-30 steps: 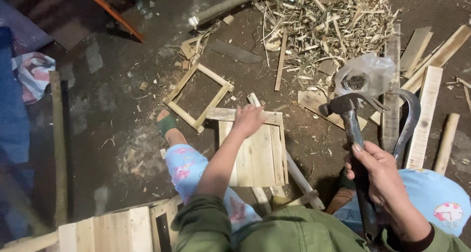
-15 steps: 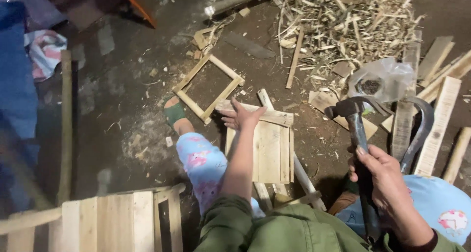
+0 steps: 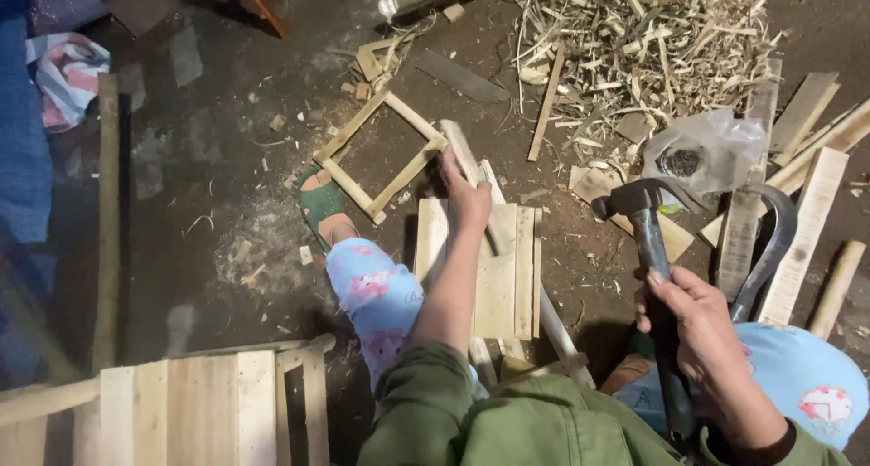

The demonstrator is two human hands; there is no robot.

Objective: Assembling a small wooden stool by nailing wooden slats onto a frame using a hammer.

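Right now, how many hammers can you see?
1. The hammer is held upright in the right hand, at the right of the view, its head beside a clear plastic bag. Others could be hidden under the wood scraps.

Left hand (image 3: 468, 197) grips wooden slat (image 3: 459, 149); right hand (image 3: 702, 325) holds hammer (image 3: 651, 248).

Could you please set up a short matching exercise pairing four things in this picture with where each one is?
Things:
1. hammer
2. square wooden frame
3. clear plastic bag
4. pile of wood shavings

Places:
A. top right of the floor
B. gripped in the right hand
C. on the floor just beyond the left hand
D. among planks, behind the hammer head

Pairs: 1-B, 2-C, 3-D, 4-A
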